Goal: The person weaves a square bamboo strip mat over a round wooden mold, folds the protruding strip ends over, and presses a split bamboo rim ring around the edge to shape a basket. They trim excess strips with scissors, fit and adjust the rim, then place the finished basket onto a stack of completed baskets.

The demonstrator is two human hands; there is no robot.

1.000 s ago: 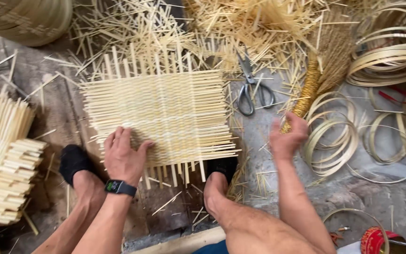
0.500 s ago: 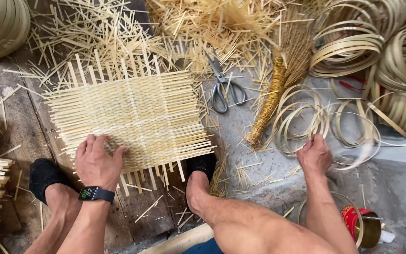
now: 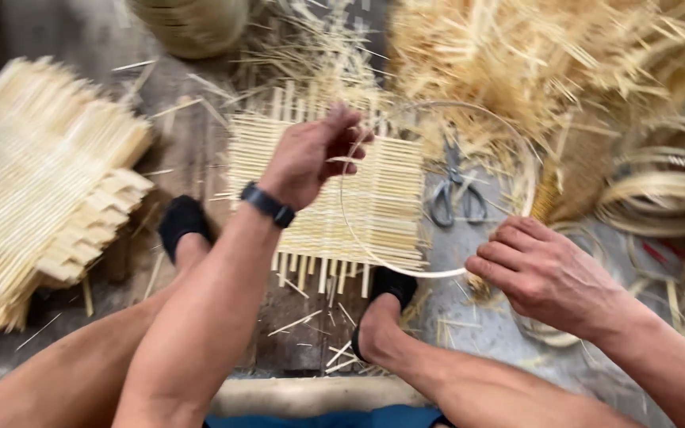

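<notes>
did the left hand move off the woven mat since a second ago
Yes. The left hand was pressed flat on the near edge of the woven mat; it is now raised above the mat's middle, gripping the thin hoop.

I see no packages, labels, signs or screens anywhere around the woven bamboo mat [image 3: 374, 190] in front of me, on any side.

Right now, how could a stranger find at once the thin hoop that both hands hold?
Start at the square woven mat on the floor, between the two feet. Just above its right part, the left hand and right hand hold one thin pale hoop. Unlike the pile of hoops lying farther right, it is single and lifted.
</notes>
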